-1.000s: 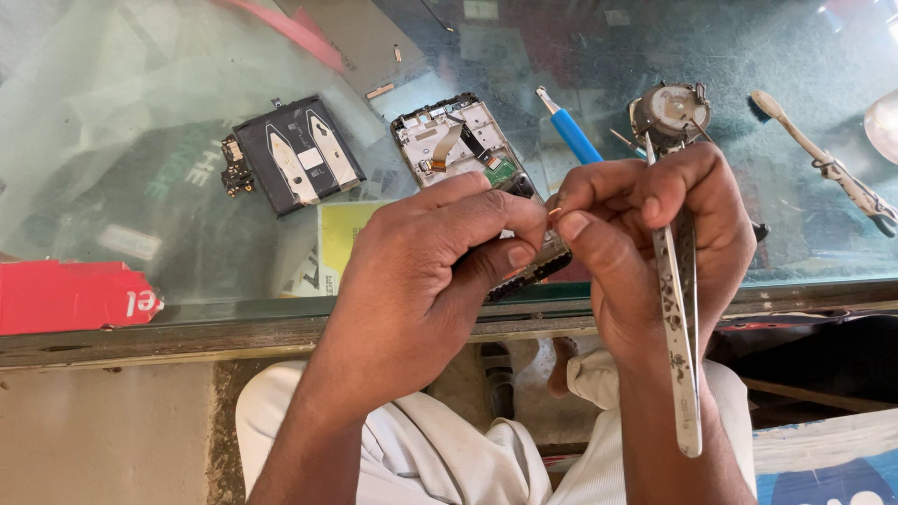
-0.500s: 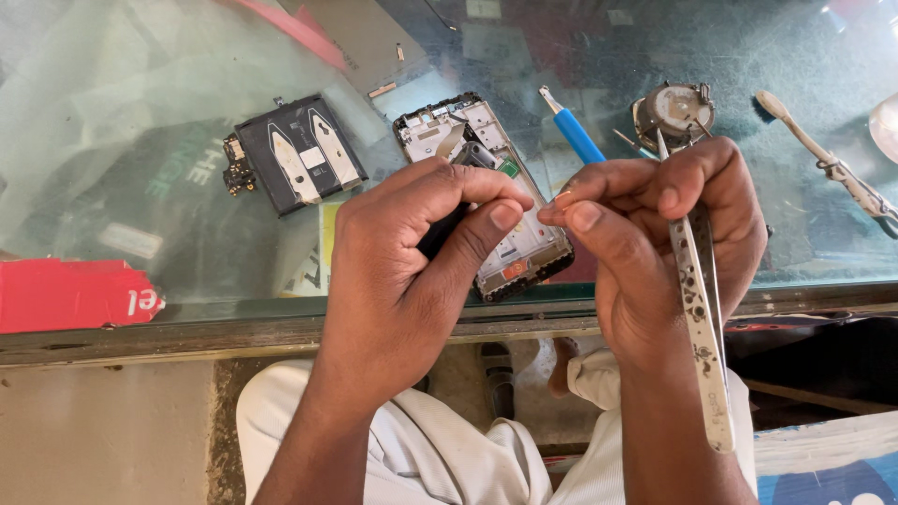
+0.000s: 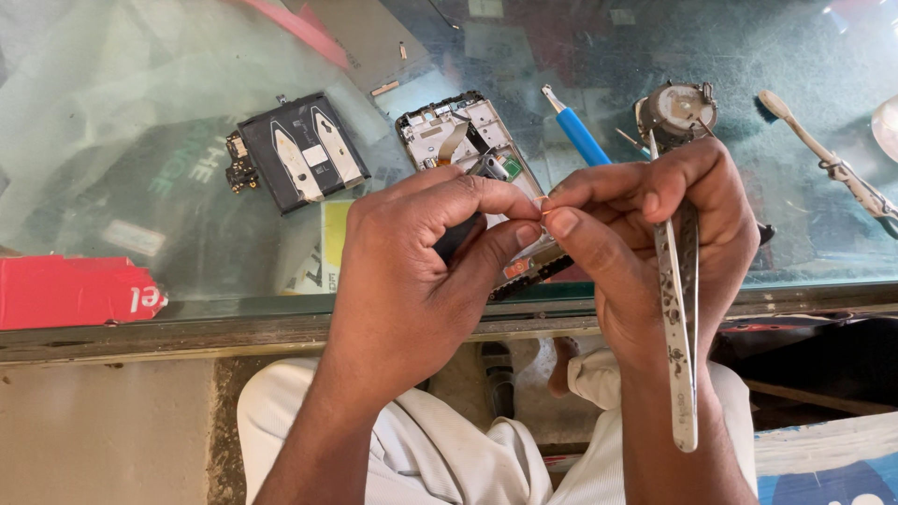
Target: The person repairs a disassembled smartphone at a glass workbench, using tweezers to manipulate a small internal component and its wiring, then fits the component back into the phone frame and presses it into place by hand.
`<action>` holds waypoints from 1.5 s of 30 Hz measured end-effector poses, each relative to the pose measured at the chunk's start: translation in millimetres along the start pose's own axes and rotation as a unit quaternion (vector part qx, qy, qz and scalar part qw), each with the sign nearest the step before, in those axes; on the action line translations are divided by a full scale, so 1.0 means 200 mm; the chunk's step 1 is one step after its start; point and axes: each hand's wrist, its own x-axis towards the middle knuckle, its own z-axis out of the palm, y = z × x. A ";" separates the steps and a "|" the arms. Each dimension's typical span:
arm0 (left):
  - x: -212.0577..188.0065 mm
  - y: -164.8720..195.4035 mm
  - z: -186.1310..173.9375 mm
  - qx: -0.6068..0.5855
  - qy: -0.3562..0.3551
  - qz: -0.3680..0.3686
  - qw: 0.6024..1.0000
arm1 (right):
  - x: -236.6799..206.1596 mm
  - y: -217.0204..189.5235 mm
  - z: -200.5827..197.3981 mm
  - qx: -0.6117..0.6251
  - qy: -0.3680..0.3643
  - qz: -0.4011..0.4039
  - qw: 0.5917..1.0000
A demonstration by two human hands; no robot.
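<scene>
Phone frame (image 3: 465, 134), opened and lying on the glass counter (image 3: 140, 187), is pressed down by the left hand (image 3: 412, 271) closed over its near end, while the right hand (image 3: 655, 234), holding metal tweezers (image 3: 680, 327) along the palm, pinches something too small to identify; I think steady, gentle fingertips suit this best.

opened phone frame (image 3: 468, 140), tilted, worn tweezers (image 3: 680, 309)
</scene>
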 end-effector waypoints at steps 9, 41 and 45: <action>-0.03 -0.01 -0.02 -0.037 -0.015 0.022 0.999 | -0.01 -0.02 0.01 -0.058 -0.007 -0.002 0.998; -0.01 0.00 -0.02 0.007 0.022 -0.024 0.999 | -0.04 0.03 -0.04 -0.061 -0.054 -0.013 0.997; -0.01 -0.02 -0.01 0.012 0.020 0.005 1.000 | -0.04 0.03 -0.04 -0.067 -0.060 -0.013 0.996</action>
